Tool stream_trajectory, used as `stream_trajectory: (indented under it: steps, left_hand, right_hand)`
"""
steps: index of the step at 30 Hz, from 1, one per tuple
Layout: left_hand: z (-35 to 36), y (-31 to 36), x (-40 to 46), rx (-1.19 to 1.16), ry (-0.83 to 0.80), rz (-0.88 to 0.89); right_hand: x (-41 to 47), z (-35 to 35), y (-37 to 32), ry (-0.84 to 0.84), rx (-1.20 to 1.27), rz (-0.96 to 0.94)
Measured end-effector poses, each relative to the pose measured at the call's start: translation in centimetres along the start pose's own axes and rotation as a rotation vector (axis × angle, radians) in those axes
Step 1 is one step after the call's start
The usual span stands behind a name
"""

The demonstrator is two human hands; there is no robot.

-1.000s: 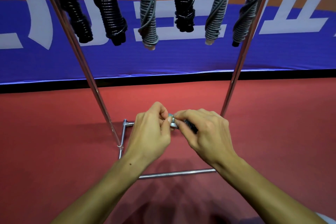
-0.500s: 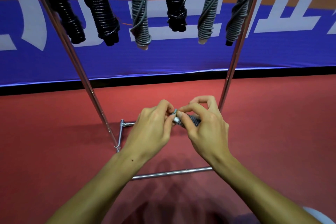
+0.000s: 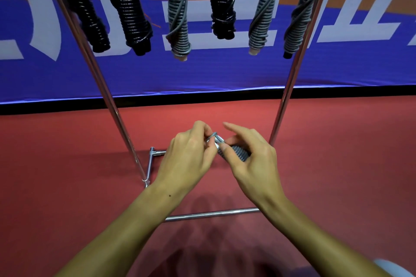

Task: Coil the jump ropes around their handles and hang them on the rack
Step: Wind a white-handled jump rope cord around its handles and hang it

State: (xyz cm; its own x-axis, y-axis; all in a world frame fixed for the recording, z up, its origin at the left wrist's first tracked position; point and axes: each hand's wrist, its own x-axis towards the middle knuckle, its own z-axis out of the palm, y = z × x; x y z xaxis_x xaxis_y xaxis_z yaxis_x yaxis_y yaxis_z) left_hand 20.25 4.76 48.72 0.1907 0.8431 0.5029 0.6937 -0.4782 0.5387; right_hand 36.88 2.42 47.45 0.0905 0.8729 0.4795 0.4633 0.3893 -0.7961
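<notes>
— Where is the rope?
— A grey coiled rope (image 3: 234, 152) sits between both hands, above red floor (image 3: 337, 153) inside the rack (image 3: 290, 78). Left hand (image 3: 189, 159) pinches its loose loop; right hand (image 3: 252, 164) grips the coils, index finger extended.
— And hanging?
— Six bundles: three black (image 3: 130, 11), three grey (image 3: 179, 18). Banner (image 3: 225, 69) lettering is cropped, unreadable.
</notes>
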Motion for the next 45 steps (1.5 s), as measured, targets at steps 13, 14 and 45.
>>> stream_trajectory:
  steps: [13, 14, 45]
  left_hand:
    - [0.5, 1.3, -0.4, -0.423, 0.013, -0.067]
    - [0.5, 1.2, -0.3, -0.471, -0.007, -0.114]
    - [-0.9, -0.7, 0.5, -0.512, -0.174, -0.315]
  right_hand:
    - [0.0, 0.1, -0.4, 0.162, 0.01, 0.132]
    - [0.2, 0.0, -0.2, 0.139, 0.008, 0.136]
    - [0.9, -1.1, 1.0, -0.287, 0.081, 0.124]
